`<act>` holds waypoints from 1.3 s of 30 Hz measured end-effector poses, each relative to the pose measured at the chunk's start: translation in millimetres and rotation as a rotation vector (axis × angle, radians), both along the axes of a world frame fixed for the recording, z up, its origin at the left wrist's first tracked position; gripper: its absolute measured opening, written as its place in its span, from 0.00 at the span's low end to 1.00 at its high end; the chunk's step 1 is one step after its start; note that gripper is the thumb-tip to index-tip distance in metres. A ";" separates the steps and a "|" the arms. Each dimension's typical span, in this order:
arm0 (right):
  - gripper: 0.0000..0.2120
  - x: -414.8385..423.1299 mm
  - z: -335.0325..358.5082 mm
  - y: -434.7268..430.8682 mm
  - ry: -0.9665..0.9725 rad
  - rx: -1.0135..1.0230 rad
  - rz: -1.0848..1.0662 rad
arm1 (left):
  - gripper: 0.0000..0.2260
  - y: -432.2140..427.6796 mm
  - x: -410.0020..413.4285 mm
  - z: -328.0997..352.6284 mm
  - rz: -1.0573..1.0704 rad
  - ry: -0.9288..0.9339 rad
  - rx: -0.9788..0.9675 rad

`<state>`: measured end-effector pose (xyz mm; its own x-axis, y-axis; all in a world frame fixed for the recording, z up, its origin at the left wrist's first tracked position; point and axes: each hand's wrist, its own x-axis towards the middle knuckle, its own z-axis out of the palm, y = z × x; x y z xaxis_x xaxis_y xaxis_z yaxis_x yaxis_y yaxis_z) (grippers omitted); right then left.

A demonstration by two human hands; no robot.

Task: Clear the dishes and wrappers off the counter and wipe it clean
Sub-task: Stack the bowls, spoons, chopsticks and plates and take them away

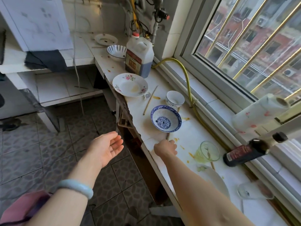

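My right hand [166,148] rests on the white counter [192,136] just below a blue-and-white bowl [166,119], fingers curled down around the end of a chopstick [167,136] that pokes out above the knuckles. My left hand [107,146] hovers open, palm up, over the floor beside the counter's edge, holding nothing. Farther along stand a small white bowl [175,98], a floral plate [130,84] overhanging the edge, a little spoon [147,95] and a second chopstick [150,100]. A green glass [209,150] stands to the right of my right hand. Orange stains dot the counter.
A big jug of dark liquid [139,56], a striped bowl [116,51] and a dirty plate [105,39] sit at the far end. A dark bottle [244,153] lies by the window sill. A paper roll [257,115], a yellow hose [187,82], a white plate [218,181] and a clear glass [246,191] line the right.
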<state>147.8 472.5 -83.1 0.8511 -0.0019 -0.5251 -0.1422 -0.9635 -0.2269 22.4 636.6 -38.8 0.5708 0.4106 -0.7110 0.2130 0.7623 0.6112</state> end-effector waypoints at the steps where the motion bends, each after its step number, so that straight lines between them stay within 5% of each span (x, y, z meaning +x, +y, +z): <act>1: 0.22 -1.8 -0.5 -0.3 -0.003 0.019 -0.032 | 0.05 1.3 -3.4 -0.9 0.000 0.000 -0.002; 13: 0.21 -85.3 12.0 21.8 -0.023 0.363 -0.049 | 0.03 12.7 -70.0 0.0 0.092 -0.011 -0.065; 28: 0.20 -270.1 -12.6 160.8 0.234 0.310 0.452 | 0.06 81.4 -277.2 -37.6 0.499 0.064 -0.132; 39: 0.07 -394.9 -30.9 228.5 0.467 0.362 0.636 | 0.07 101.8 -411.9 -49.2 0.828 0.118 -0.138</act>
